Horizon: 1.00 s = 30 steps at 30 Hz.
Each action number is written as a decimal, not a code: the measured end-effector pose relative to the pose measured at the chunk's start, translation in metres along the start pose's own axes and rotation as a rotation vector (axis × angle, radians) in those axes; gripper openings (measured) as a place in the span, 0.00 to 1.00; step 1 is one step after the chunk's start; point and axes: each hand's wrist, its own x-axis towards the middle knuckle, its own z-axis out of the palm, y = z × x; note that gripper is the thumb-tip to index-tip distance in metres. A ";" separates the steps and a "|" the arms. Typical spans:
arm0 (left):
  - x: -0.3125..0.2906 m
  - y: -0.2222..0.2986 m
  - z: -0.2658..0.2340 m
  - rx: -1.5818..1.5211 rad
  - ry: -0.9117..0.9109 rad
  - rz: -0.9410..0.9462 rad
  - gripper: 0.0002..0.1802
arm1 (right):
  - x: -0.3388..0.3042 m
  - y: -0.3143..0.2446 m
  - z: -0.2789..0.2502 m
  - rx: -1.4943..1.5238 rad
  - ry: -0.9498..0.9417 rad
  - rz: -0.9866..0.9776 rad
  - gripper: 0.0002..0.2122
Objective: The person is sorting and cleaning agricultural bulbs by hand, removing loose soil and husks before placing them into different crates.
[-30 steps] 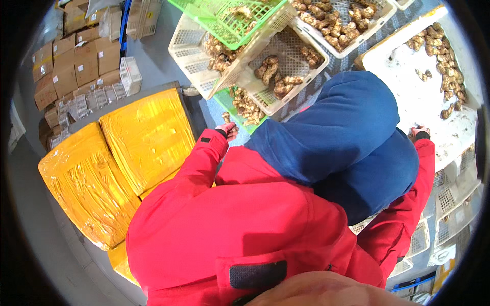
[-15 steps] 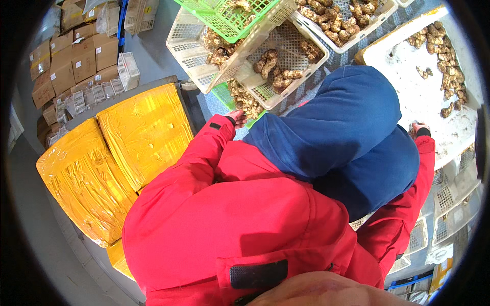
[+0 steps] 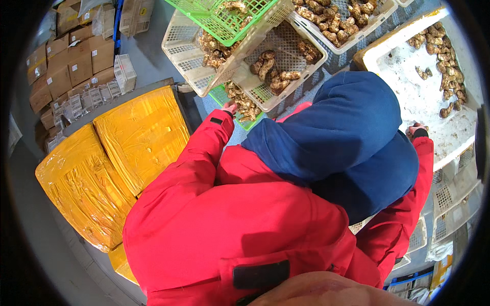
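Observation:
My left hand (image 3: 229,107), at the end of a red sleeve, reaches to a low green crate (image 3: 220,95) and touches the knobbly ginger roots (image 3: 244,104) in it. Little of the hand shows, so its grip is unclear. My right hand (image 3: 415,130) rests at the near rim of a white foam box (image 3: 408,92) that holds a few ginger pieces (image 3: 449,51); a blue hood hides most of it. Above the left hand, a tilted white plastic crate (image 3: 178,46) holds more ginger.
A bright green crate (image 3: 224,20) sits on the tilted white one, and another white crate of ginger (image 3: 347,23) lies behind. Two yellow film-wrapped boxes (image 3: 138,132) stand at my left, cardboard boxes (image 3: 66,56) beyond them. Empty white crates (image 3: 451,204) are stacked at the right.
My left hand has moved forward from beside the yellow box to the ginger in the green crate. The right hand has stayed at the foam box rim.

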 end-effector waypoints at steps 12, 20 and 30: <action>0.068 0.047 0.023 0.288 0.158 0.004 0.20 | -0.016 -0.024 -0.015 -0.451 -0.056 -0.038 0.21; 0.096 0.028 0.012 0.312 0.101 -0.084 0.15 | -0.022 -0.014 0.008 0.200 0.044 0.177 0.25; 0.096 0.006 -0.001 0.252 0.104 -0.103 0.09 | -0.057 -0.036 -0.029 0.673 0.011 0.220 0.12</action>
